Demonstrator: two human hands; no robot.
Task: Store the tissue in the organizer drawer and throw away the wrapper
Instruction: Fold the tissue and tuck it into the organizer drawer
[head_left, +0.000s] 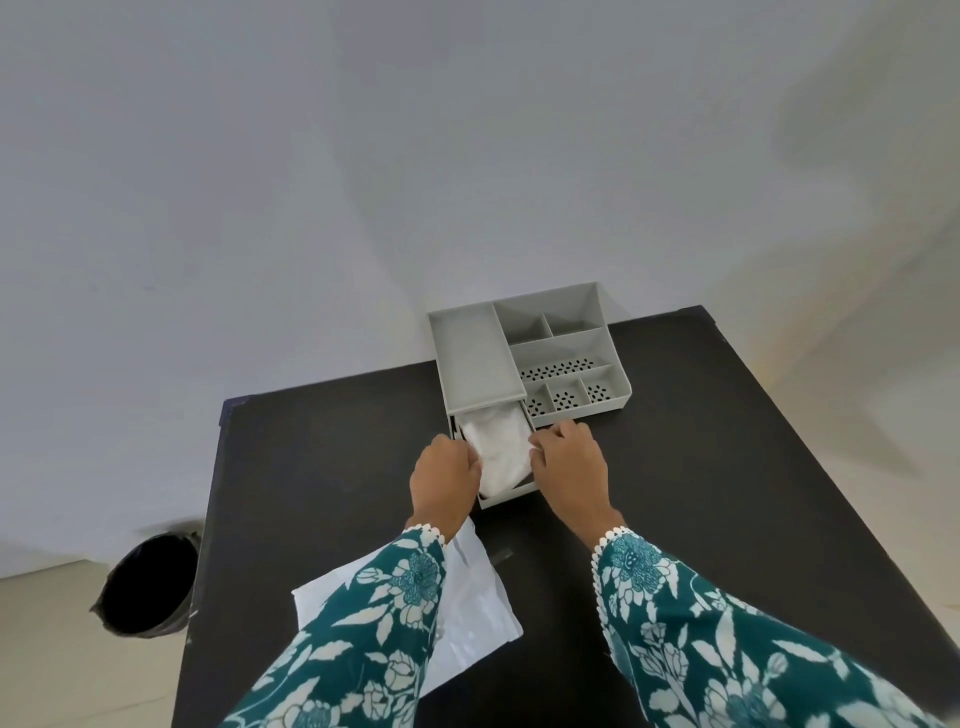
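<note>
open organizer drawer (506, 500) holding white tissue (496, 453); left hand (444, 480) and right hand (569, 465) fingers pinching tissue edges (wrapper (467, 608) flat on counter (322, 441)).

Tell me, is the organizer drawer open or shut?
Open: the drawer is pulled out from the organizer, with white tissue lying inside it.

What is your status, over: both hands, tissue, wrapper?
Left hand and right hand pressing tissue into open drawer. Wrapper on table under left sleeve. Bin on floor, left. Nothing blocking.
</note>
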